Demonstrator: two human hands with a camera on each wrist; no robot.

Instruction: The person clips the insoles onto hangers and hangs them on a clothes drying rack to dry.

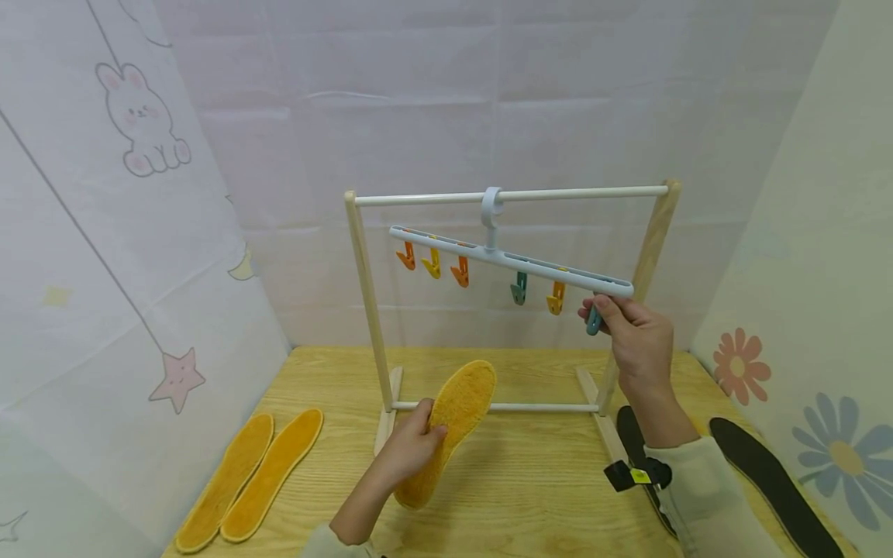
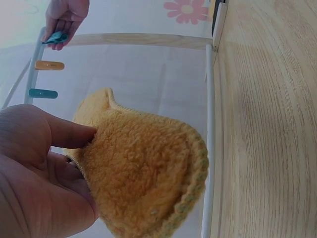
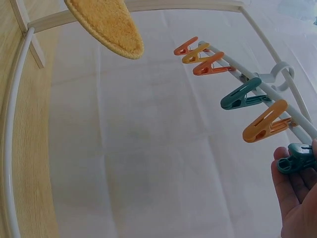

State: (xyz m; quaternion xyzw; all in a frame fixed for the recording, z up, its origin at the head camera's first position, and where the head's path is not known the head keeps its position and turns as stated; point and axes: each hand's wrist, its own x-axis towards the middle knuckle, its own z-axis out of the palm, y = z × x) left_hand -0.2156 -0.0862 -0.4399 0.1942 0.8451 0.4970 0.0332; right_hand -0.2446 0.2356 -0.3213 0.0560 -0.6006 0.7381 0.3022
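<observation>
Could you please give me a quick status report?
Left hand holding yellow insole; right hand pinching teal end clip on tilted hanger. Insole unclipped. Nothing visible between insole and clip.

Lighting: soft, diffuse, fairly even. Shadow: faint, on the yellow wood-grain tabletop (image 1: 544, 496) beside the fuzzy orange insole (image 1: 463, 403). Glare: pale washed-out corners, upper left in left-wrist view, upper right in right-wrist view. Distortion: slim white round rod (image 3: 9, 144) bowed at the right-wrist view's left edge.
</observation>
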